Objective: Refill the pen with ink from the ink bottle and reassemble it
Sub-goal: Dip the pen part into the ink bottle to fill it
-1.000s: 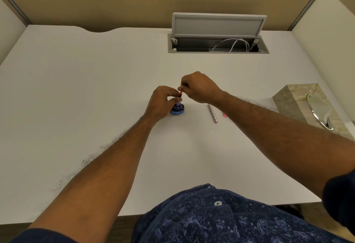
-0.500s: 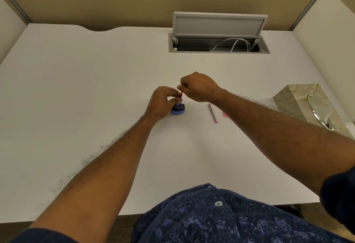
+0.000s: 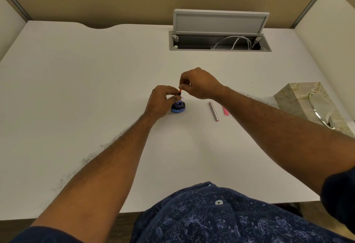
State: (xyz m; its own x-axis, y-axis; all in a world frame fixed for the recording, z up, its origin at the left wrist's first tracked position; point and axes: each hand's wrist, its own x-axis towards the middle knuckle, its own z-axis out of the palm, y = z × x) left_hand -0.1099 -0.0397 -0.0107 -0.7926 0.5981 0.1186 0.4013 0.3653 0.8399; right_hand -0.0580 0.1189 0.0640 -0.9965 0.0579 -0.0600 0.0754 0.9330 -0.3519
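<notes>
Surface (image 3: 96,89), white and wide, mostly bare on the left side.

Left hand (image 3: 160,101) next, curled shut around the bottle (image 3: 178,107), keeping it steady. Small blue bottle, standing upright near the middle, cap off, ink showing inside.

Just above it, the pen (image 3: 180,91), a thin red and dark piece, pointing down into the bottle mouth. Tip hidden; cannot tell if it is touching the ink.

Right hand (image 3: 199,85), fingers pinched shut on the top end of the pen, right over the bottle.

Further right, flat on the surface, the barrel (image 3: 213,111), a shiny tube, near the bottle but not touching it. Just beside that, a pink piece (image 3: 224,110), partly hidden by the right arm. Far right, a tissue box (image 3: 299,98).

Likely step: filling time. Pen in the ink, drinking it up by a twist or pull at the top.

Next move, most likely: lift the pen straight up, slow and careful. Keep holding the bottle so it does not tip and spill. Then reach for the barrel and put it back on.
</notes>
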